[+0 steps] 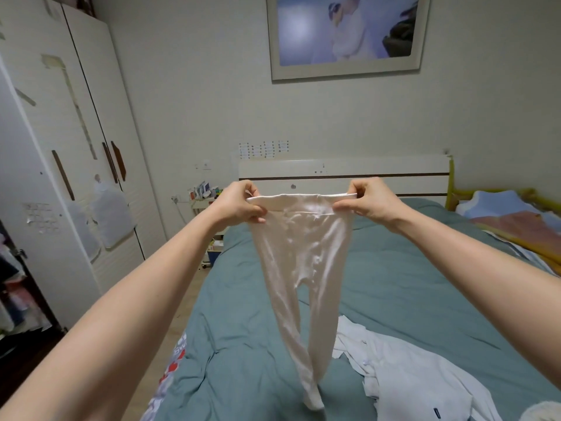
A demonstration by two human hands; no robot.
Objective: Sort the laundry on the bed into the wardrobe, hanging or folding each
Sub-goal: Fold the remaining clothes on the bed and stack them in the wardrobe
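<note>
A pair of cream tights (300,262) hangs in the air above the bed (409,284), stretched flat at the waistband. My left hand (239,203) pinches the waistband's left end and my right hand (372,199) pinches its right end. The two legs dangle side by side, and the feet reach down close to the teal cover. A heap of white and pale blue garments (409,378) lies on the bed at the lower right. The white wardrobe (76,141) stands at the left, its near section open with clothes inside (12,287).
A white headboard (343,177) backs the bed, with a framed picture (346,34) above it. A small cluttered bedside stand (203,199) sits between wardrobe and bed. A colourful blanket and pillow (516,226) lie at the far right. A narrow floor strip (170,323) runs along the bed's left.
</note>
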